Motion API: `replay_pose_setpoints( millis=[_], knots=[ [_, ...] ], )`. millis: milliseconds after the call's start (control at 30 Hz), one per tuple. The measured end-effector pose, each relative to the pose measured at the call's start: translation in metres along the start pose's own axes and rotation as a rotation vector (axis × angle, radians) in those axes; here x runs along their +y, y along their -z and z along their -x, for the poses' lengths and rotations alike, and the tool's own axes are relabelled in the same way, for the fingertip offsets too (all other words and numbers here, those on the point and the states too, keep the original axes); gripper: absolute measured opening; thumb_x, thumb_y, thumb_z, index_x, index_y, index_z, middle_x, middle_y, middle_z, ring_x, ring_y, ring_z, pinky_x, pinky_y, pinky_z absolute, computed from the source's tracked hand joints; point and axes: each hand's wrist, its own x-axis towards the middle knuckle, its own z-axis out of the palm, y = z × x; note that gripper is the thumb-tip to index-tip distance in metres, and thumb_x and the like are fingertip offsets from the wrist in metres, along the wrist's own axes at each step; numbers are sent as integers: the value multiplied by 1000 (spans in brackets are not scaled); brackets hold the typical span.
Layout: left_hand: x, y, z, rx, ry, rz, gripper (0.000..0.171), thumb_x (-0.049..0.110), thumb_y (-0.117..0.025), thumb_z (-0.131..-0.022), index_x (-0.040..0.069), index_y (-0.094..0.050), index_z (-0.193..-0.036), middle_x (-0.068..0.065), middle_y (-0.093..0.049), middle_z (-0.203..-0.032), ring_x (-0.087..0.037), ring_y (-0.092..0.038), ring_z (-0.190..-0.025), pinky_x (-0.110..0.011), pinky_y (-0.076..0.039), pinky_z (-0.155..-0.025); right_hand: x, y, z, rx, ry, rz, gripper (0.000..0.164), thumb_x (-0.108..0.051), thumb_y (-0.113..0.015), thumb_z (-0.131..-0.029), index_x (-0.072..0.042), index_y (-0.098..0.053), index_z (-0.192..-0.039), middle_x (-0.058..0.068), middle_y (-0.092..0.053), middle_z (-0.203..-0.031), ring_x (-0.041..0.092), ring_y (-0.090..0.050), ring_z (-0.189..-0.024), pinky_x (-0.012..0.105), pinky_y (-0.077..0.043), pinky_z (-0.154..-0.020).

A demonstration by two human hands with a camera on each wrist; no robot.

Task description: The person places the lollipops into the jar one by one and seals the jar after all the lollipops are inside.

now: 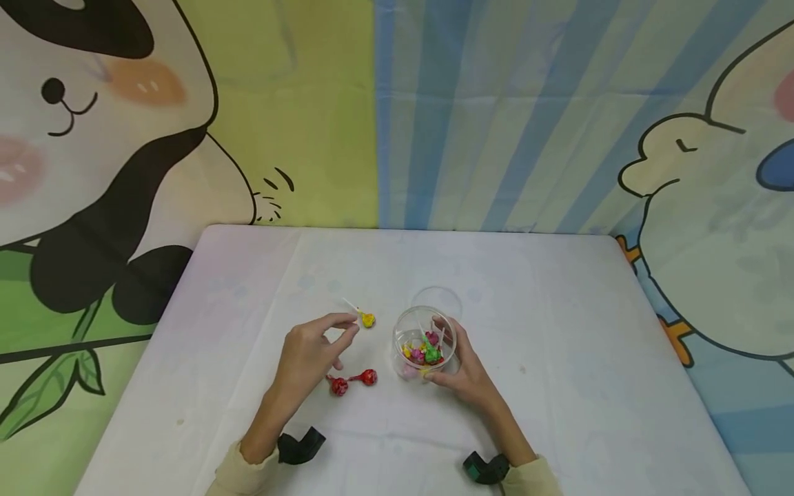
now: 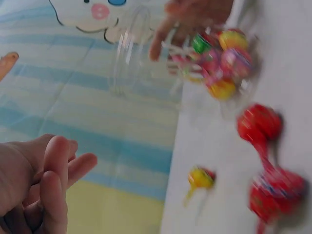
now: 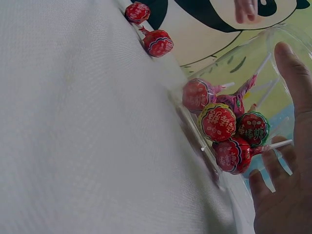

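My right hand (image 1: 468, 365) grips a clear plastic jar (image 1: 400, 331), thumb on the near side and fingers round the far side. Inside the jar lie several wrapped lollipops (image 3: 218, 122) in red, pink, yellow and green, their white sticks pointing up. Left of the jar, my left hand (image 1: 313, 351) hovers with loosely bent fingers and nothing between them. Just beyond its fingertips lies a yellow lollipop (image 1: 369, 320), stick toward the upper left. Two red lollipops (image 1: 339, 386) lie on the table to the right of the left wrist.
A clear round rim (image 1: 437, 288), like a lid, lies behind the jar. The white-covered table (image 1: 577, 386) reaches back to a cartoon-printed cloth wall (image 1: 329, 124). Black wrist devices (image 1: 300, 446) sit at both cuffs.
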Motion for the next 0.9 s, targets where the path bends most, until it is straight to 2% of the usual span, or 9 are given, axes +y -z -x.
replay_pose_setpoints(
  millis=[100,233,333,400,433,600,667,800,900],
  knots=[
    [-18,8,13,-27,117,-9,23,19,-75,-85,14,-73,-107,-5,-75,-98,0,-53,-39,-22,-32,-38,-2,1,0,0,-6,-11,92,3,-79,-72,4,-25,-147,28,-37,-148,44,-32,-140,21,-27,-117],
    [-35,13,32,-85,274,14,22,21,-73,-87,14,-73,-108,-5,-74,-99,-12,-61,-46,-22,-33,-40,0,0,0,4,-20,-23,93,2,-80,-72,2,-25,-147,26,-38,-149,45,-31,-140,21,-27,-117],
    [-44,15,46,-104,333,29,22,21,-73,-87,15,-73,-108,-5,-74,-100,-15,-63,-50,-22,-34,-42,0,-1,0,8,-21,-19,92,1,-80,-72,1,-26,-148,25,-38,-149,42,-33,-141,20,-27,-116],
    [-49,17,54,-95,307,0,21,19,-74,-86,16,-73,-106,-4,-75,-97,-11,-63,-50,-22,-36,-43,-1,-1,0,10,-26,-18,92,0,-80,-72,0,-27,-148,24,-39,-150,40,-33,-141,19,-27,-116],
    [-52,17,57,-87,265,-48,21,18,-75,-85,16,-74,-105,-2,-75,-95,-8,-61,-49,-21,-36,-43,-2,0,0,10,-32,-20,92,0,-79,-73,0,-27,-147,23,-39,-150,40,-33,-142,18,-27,-116],
    [-65,21,65,13,-30,-359,22,13,-82,-75,19,-76,-95,7,-75,-83,3,-54,-52,-15,-33,-43,-1,0,1,5,-45,-17,91,1,-79,-73,2,-26,-147,25,-38,-150,40,-33,-142,19,-27,-116],
    [-69,23,65,33,-94,-428,23,13,-83,-73,19,-76,-93,7,-74,-82,3,-51,-52,-14,-30,-42,0,1,2,6,-36,-13,91,1,-79,-73,3,-26,-147,26,-38,-149,39,-33,-142,20,-27,-117],
    [-74,24,61,20,-103,-469,23,14,-83,-73,18,-76,-95,4,-75,-82,3,-44,-48,-15,-26,-40,12,-1,2,13,-30,-5,93,2,-80,-72,-1,-26,-148,24,-38,-150,39,-32,-142,27,-27,-118],
    [-76,25,58,7,-100,-474,23,14,-83,-74,17,-76,-96,2,-75,-84,2,-45,-48,-16,-28,-40,23,-2,2,19,-35,0,97,0,-81,-71,-8,-26,-150,19,-38,-152,38,-32,-143,37,-27,-119]
  ],
)
